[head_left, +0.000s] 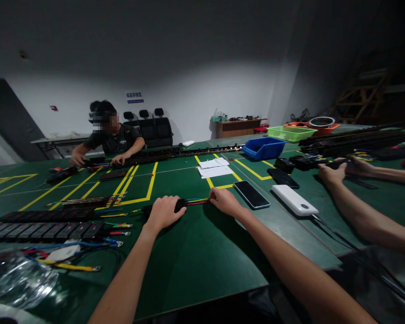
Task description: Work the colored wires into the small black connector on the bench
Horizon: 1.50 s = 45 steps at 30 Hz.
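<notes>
My left hand (164, 212) is wrapped over a black plastic housing (180, 205) lying on the green table (189, 256). Most of the housing is hidden under the palm. Blue, yellow and red wires (197, 202) run out of its right end. My right hand (225, 201) pinches the far end of those wires, so their tips are covered by the fingers. To the left of my left hand lie rows of black socket strips (47, 231), with coloured leads ending in metal ring lugs (120, 243).
Close to my right hand lie a phone (251, 195) and a white power bank (294, 200) with a cable. Behind are papers (215, 168) and a blue bin (263, 148). A co-worker's hands (340, 170) work at right; another person (113, 135) sits opposite. Clear plastic (18, 279) lies front left.
</notes>
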Available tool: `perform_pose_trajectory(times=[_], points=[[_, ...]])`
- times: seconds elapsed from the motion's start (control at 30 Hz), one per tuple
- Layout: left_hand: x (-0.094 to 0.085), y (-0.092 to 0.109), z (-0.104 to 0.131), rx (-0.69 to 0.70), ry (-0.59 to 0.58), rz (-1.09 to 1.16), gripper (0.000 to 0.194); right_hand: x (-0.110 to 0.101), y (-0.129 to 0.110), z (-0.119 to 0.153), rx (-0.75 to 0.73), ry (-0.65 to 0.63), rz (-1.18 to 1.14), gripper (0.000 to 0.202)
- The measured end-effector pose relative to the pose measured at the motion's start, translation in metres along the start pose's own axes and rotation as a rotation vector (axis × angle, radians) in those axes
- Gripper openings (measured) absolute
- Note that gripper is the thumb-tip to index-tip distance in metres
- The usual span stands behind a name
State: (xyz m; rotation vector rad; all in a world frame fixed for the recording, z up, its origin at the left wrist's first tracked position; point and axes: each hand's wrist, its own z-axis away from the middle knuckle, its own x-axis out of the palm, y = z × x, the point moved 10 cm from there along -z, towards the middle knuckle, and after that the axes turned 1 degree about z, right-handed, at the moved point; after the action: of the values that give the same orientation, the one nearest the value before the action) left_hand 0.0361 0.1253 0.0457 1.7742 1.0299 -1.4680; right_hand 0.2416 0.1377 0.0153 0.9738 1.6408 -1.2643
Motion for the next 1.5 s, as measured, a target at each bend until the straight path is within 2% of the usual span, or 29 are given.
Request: perform_pose_trajectory(times=[0.1,0.27,0.4,0.57,1.17,1.5], points=[[0.0,0.0,0.0,0.003,0.009,-0.006,0.052,-0.001,0.0,0.0,-0.004,0.026,-0.02,0.023],[0.001,0.0,0.0,0.012,0.009,-0.006,0.052,0.001,-0.003,0.002,-0.021,-0.003,0.007,0.017],[0.001,0.0,0.0,0.014,0.018,-0.014,0.053,-0.003,-0.001,0.003,0.002,0.032,0.006,0.033],[0.001,0.0,0.0,0.012,0.004,0.006,0.053,-0.002,-0.006,0.003,-0.052,0.011,0.054,0.016],[-0.002,0.001,0.0,0.014,0.012,-0.016,0.049,0.002,0.006,-0.002,0.059,0.057,0.059,0.02],[-0.002,0.001,0.0,0.014,0.016,0.003,0.049,-0.003,0.002,0.001,0.003,0.04,0.041,0.017]])
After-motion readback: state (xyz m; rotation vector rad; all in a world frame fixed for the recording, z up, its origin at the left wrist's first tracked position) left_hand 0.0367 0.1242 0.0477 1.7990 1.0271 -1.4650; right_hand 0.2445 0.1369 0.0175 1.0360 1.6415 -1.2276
